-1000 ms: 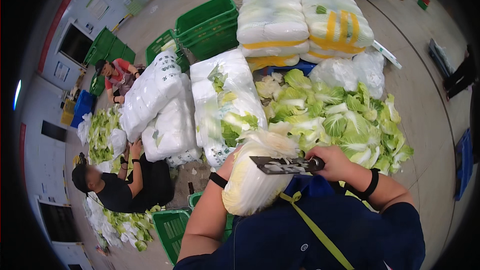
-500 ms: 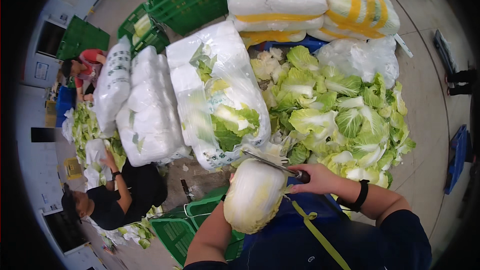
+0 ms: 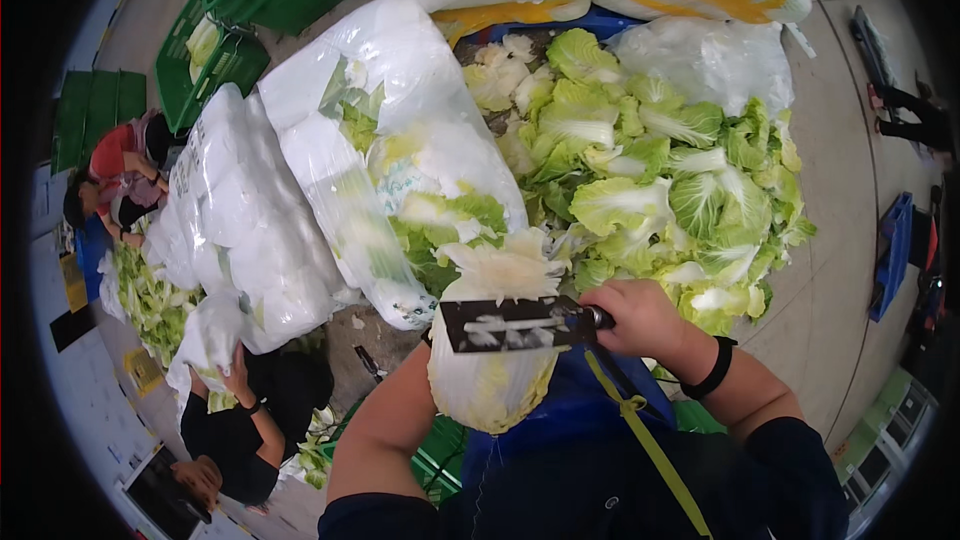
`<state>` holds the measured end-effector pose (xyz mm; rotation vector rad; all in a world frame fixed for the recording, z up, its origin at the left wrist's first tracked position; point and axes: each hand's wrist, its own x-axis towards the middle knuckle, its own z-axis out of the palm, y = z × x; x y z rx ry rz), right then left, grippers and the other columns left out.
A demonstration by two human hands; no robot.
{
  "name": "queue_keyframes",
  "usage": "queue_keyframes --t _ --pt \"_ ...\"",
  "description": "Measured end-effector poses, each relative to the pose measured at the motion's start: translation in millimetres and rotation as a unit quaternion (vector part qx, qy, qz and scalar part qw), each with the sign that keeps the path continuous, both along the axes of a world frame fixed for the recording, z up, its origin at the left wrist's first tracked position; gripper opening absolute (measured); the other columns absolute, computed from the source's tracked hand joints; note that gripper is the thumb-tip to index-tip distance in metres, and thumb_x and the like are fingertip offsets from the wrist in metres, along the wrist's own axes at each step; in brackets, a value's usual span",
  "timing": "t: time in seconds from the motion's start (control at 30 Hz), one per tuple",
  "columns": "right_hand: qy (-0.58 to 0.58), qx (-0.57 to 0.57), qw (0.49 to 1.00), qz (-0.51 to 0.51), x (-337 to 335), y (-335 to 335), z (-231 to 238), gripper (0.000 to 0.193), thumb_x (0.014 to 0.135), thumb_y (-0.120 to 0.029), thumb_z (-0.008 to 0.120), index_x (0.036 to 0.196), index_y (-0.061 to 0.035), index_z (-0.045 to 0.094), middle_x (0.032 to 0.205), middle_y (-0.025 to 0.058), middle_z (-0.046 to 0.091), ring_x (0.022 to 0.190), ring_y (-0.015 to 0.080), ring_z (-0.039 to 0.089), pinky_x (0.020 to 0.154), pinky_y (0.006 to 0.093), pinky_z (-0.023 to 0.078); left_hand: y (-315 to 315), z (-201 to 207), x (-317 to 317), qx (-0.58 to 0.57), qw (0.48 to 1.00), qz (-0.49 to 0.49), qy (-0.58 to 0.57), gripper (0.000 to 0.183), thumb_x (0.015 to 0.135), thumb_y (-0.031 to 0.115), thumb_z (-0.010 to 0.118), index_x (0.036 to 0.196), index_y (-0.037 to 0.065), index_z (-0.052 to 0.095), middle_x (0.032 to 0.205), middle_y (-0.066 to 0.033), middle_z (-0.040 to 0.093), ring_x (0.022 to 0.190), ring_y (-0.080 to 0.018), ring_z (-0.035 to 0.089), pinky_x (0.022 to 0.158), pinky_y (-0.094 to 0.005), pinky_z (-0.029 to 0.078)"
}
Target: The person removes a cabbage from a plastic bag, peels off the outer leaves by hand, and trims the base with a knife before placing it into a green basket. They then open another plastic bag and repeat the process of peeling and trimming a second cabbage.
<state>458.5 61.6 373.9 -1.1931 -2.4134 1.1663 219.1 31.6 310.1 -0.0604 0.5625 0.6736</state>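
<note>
1. Head view, lower centre: an oblong pale yellow-and-white napa cabbage [image 3: 490, 390] stands in front of the person's chest, between the forearms, its ragged pale leaves flaring at the upper end.
2. The right hand [image 3: 637, 320] is wrapped around the dark handle of a broad, rectangular, dark metal cleaver [image 3: 520, 324]. The blade lies across the near side of the cabbage, its flat face speckled with pale scraps; whether the edge touches cannot be told.
3. The left hand is hidden behind the cabbage, so its grip cannot be told; the bare left forearm [image 3: 385, 420] runs up to the cabbage's left side.
4. Just beyond the right hand, the near edge of a heap of loose green-and-white cabbage leaves [image 3: 690, 200] limits reach forward. Ahead and to the left, a torn white plastic bag [image 3: 375, 50] holding leaves ends near the cabbage's top.
5. A green plastic crate [image 3: 440, 445] sits below the left forearm, partly covered by it.
6. On the right, grey concrete floor [image 3: 800, 360] gives the right elbow side room, out to a blue plastic pallet [image 3: 892, 255].
7. At lower left, a co-worker in black [image 3: 245, 445] handles a white bundle [image 3: 212, 335], well apart from the cleaver.
</note>
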Motion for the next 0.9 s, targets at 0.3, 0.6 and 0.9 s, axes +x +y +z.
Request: queue_keyframes --t 0.3,0.6,0.9 --pt "0.028 -0.021 0.995 -0.095 57 -44 74 0.023 0.069 -0.015 0.069 0.088 -0.0096 0.058 0.07 0.01 0.061 0.061 0.0298 0.061 0.054 0.037 0.048 -25 78 44 0.183 0.977 -0.083 0.065 0.049 0.09 0.037 0.053 0.13 0.01 0.045 0.127 -0.0125 0.05 0.113 -0.0241 0.05 0.094 -0.0388 0.044" --pt "0.046 0.079 0.977 -0.191 124 -104 149 0.021 0.069 -0.015 0.071 0.082 -0.0073 0.057 0.062 0.008 0.057 0.054 0.0264 0.058 0.05 0.0319 0.044 -63 136 104 0.268 0.957 -0.113 -0.003 0.028 0.092 0.018 0.051 0.119 0.009 0.052 0.112 -0.0105 0.056 0.099 -0.0181 0.053 0.085 -0.0339 0.048" --pt "-0.117 0.149 0.961 -0.201 164 -118 141 0.02 0.068 -0.014 0.069 0.082 -0.0113 0.055 0.07 0.0074 0.06 0.063 0.0306 0.06 0.055 0.0396 0.048 -64 254 172 0.78 0.2 -0.318 0.501 0.029 0.077 0.022 0.064 0.103 0.009 0.062 0.097 -0.0126 0.061 0.091 -0.0254 0.059 0.078 -0.0349 0.048"
